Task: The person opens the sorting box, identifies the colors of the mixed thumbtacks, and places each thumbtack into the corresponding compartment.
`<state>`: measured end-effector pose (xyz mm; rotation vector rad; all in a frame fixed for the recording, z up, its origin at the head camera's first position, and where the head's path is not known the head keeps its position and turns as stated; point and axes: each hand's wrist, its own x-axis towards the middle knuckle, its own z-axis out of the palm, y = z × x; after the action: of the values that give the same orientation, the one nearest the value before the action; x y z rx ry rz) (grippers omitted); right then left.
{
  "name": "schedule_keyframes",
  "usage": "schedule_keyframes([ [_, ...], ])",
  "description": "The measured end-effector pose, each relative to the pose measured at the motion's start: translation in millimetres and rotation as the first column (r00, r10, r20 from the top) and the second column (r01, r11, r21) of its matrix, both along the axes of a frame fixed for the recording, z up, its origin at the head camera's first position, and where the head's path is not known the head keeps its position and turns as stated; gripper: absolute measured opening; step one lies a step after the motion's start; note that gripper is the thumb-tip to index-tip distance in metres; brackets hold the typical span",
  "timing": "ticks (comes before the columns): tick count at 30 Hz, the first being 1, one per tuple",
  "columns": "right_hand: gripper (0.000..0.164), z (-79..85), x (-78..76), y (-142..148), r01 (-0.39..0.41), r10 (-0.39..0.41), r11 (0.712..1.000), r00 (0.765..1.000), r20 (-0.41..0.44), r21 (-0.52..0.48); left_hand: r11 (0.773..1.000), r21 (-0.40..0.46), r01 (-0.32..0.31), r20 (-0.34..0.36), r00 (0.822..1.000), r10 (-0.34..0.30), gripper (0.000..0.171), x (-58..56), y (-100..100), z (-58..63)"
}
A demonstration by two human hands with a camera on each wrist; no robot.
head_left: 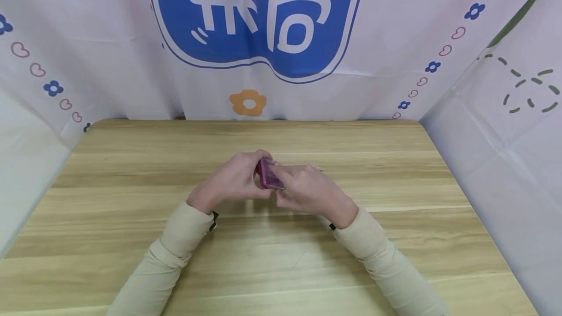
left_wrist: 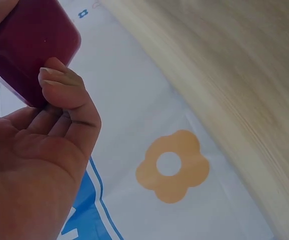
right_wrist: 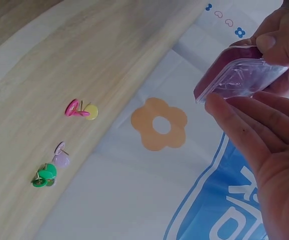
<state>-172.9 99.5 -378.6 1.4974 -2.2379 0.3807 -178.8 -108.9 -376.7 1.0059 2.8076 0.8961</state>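
Observation:
A small magenta box (head_left: 265,173) with a clear plastic lid (right_wrist: 244,77) is held above the table, between both hands. My left hand (head_left: 237,177) grips it by the sides, with the thumb on one edge and curled fingers on the other. In the left wrist view the magenta underside (left_wrist: 34,45) of the box shows. My right hand (head_left: 309,189) touches the lid, its forefinger lying along the clear face. The right wrist view shows the fingers (right_wrist: 239,127) of that hand nearly straight against the lid's edge. What the box contains cannot be made out.
On the wooden table (head_left: 131,184) lie several thumbtacks: pink ones (right_wrist: 73,107) beside a yellow one (right_wrist: 91,111), then lilac (right_wrist: 61,159) and green ones (right_wrist: 47,171). A white printed cloth (head_left: 206,91) hangs along the far edge and sides.

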Motion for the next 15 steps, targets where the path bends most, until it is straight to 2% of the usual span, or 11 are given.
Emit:
schedule_keyframes([
  [15,0.043,-1.2,-0.9,0.0,-0.003,0.003,1.000,1.000,-0.017,-0.005,1.000,0.013,-0.005,0.018,1.000,0.004,0.063,-1.2,2.2,-4.1],
])
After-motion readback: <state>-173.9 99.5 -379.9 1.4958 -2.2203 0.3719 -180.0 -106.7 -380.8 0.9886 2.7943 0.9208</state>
